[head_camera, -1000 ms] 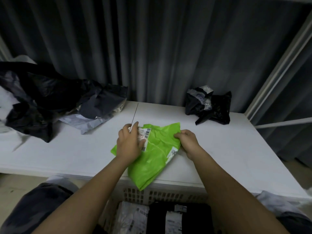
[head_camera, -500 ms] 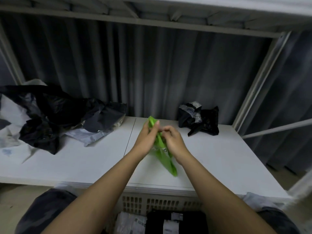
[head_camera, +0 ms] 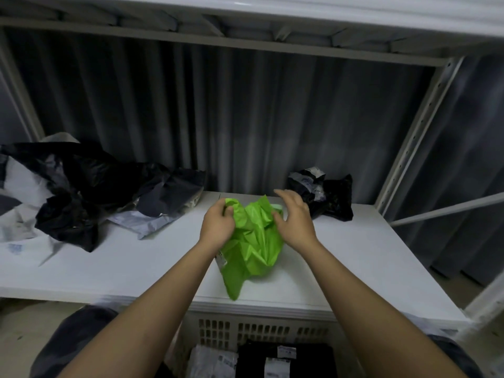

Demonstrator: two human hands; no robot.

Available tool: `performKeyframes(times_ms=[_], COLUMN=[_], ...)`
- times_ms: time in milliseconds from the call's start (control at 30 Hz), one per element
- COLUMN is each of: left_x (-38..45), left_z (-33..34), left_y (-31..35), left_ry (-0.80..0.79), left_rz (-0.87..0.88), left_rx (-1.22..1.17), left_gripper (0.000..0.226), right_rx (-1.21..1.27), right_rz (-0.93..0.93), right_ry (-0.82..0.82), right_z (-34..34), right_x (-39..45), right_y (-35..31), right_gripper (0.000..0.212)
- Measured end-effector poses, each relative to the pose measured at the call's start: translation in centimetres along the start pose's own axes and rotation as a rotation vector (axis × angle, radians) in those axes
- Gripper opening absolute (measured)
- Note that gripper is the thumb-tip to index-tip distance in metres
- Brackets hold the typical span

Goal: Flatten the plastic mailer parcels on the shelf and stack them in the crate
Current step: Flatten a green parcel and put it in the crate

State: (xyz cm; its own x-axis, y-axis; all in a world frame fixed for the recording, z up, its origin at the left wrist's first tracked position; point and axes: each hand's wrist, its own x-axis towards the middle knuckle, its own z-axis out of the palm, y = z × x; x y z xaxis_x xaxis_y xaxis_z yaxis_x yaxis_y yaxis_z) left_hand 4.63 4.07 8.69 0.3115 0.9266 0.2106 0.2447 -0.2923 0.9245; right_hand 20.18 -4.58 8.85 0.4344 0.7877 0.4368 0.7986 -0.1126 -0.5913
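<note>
Green mailer (head_camera: 253,238): a crumpled lime-green plastic parcel, raised off the white shelf (head_camera: 341,255), its lower tail hanging toward the shelf's front edge.
Left hand (head_camera: 218,225): fingers curled round the mailer's upper left corner, pinching the film.
Right hand (head_camera: 294,219): fingers spread and loosely bent, against the upper right edge of the mailer; I cannot tell whether the thumb nips the film.
Label (head_camera: 221,260): a white strip just below the left-hand grip, on the mailer's left edge.
Handling: judged light, limp and slick; it creases and will not keep a shape by itself.
Where to hold: likely the two top corners, pulled apart, then palms pressed flat.
Crate (head_camera: 261,334): white, slotted, below the grip under the shelf edge; flat parcels lie inside.
Other mailers: black mailer (head_camera: 324,195) beyond the right hand; dark heap (head_camera: 81,192) well left of the grip.
</note>
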Motion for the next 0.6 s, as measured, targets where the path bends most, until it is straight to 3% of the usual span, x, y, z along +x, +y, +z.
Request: performKeyframes(times_ms=[100, 233, 300, 400, 600], left_x=[0.5, 0.1, 0.1, 0.8, 4.5], left_z=[-0.3, -0.6, -0.7, -1.3, -3.8], left_y=[0.0, -0.1, -0.3, -0.4, -3.6], left_ry=[-0.001, 0.006, 0.019, 0.115, 0.378], left_rz=[0.049, 0.143, 0.17, 0.166, -0.005], left_rx=[0.01, -0.009, -0.007, -0.045, -0.145], left_gripper=[0.016, 0.017, 0.021, 0.015, 0.02], right_rx=[-0.046, -0.054, -0.081, -0.095, 0.005], right_rz=[0.005, 0.138, 0.187, 0.259, 0.471], right_ry=[-0.128, -0.162, -0.132, -0.035, 0.144], right_z=[-0.6, -0.4, -0.2, -0.3, -2.7], right_x=[1.2, 1.6, 1.7, 1.8, 1.6], right_y=[-0.4, -0.4, -0.2, 0.3, 3.9], right_gripper=[0.05, 0.031, 0.019, 0.018, 0.009])
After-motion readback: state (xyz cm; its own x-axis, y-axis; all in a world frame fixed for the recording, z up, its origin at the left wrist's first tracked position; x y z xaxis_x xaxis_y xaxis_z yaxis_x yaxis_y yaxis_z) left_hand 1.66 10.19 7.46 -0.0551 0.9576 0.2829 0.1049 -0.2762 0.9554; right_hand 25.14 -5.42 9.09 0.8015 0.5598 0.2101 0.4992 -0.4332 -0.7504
